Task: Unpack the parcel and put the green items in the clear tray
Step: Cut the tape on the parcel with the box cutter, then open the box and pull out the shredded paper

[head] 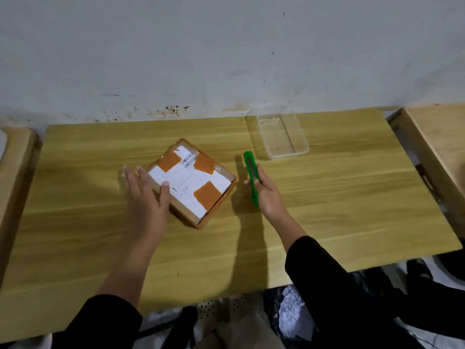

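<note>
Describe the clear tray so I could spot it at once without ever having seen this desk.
Start at the wooden table against the grey wall. Near its far edge, right of the taped cardboard parcel, sits the clear tray, just beyond the tip of the green cutter. It is the only see-through thing there: a shallow, empty rectangle.

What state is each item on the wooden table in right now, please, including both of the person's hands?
Brown cardboard parcel: closed, taped, flat on the table.
Clear plastic tray: empty, upright.
Green plastic utility knife: held in the right hand; blade extension cannot be told.
Left hand: open, fingers spread, resting on the parcel's corner.
Right hand: closed around the knife.
</note>
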Action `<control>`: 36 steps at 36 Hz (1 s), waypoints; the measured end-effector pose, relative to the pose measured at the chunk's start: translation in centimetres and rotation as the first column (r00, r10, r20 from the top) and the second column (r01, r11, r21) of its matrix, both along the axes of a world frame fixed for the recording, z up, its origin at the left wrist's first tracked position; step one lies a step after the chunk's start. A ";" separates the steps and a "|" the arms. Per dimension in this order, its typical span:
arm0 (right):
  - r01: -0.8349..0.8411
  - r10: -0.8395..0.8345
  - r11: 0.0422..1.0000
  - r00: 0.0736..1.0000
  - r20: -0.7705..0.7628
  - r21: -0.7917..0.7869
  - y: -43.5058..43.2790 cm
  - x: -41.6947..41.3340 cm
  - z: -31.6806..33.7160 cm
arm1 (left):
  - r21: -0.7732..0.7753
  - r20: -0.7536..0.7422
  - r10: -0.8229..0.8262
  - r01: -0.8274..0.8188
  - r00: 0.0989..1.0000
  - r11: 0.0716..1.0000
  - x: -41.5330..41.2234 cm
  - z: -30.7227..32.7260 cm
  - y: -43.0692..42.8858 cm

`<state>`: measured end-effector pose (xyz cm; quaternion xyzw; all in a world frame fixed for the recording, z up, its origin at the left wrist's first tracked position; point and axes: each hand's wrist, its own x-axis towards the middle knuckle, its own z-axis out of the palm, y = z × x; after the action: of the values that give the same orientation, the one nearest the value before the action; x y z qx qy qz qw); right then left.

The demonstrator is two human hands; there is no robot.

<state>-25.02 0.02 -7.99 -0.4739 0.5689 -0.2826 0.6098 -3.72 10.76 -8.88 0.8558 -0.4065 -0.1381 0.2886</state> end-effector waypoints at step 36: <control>-0.389 0.298 0.810 0.918 -0.262 -0.440 -10.2 11.0 2.1 | -0.140 -0.438 0.202 -0.288 0.876 0.947 -5.8 1.4 -1.6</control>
<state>-14.05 -10.23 -5.90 -0.7298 0.4374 -0.2560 0.4589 -9.49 9.20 -7.47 0.8174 -0.2350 -0.2385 0.4687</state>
